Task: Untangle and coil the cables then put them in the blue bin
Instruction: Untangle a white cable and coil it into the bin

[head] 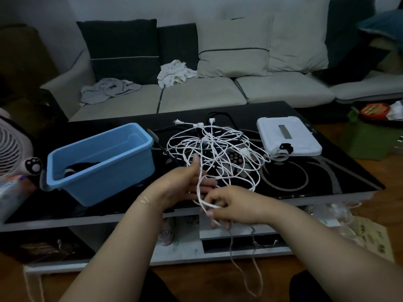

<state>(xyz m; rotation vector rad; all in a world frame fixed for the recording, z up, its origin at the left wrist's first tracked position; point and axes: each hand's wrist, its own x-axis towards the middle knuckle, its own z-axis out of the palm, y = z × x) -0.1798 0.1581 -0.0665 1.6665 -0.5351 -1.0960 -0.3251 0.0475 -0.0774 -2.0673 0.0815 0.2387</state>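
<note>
the blue bin (100, 162) sits on the dark glossy surface (305, 182), and everything else is placed from it. inside the bin, at its near left corner, lies a dark bundle of cable (80, 166) with a pale loop beside it. just right of the bin a loose tangle of white cables (213, 153) spreads over the surface, its plugs and small white blocks showing toward the far side; a black cable (220, 115) arcs behind the tangle. further right of the bin, past the tangle, a flat white box (287, 136) lies on the surface with a small roll of tape (281, 156) at its near left corner.

in front of the bin's right end, over the near edge of the surface, both hands work the same white strand. the left hand (185, 184) is half open, palm turned toward the right, thumb raised, with the strand running down across its fingers. the right hand (231, 203) is curled closed — thumb and fingers pinching a doubled length of the white cable, whose loose ends hang down below the surface toward the floor.

behind the bin stands a pale sofa (196, 94) with cushions and crumpled cloths — left of the bin, a white fan (11, 149).
</note>
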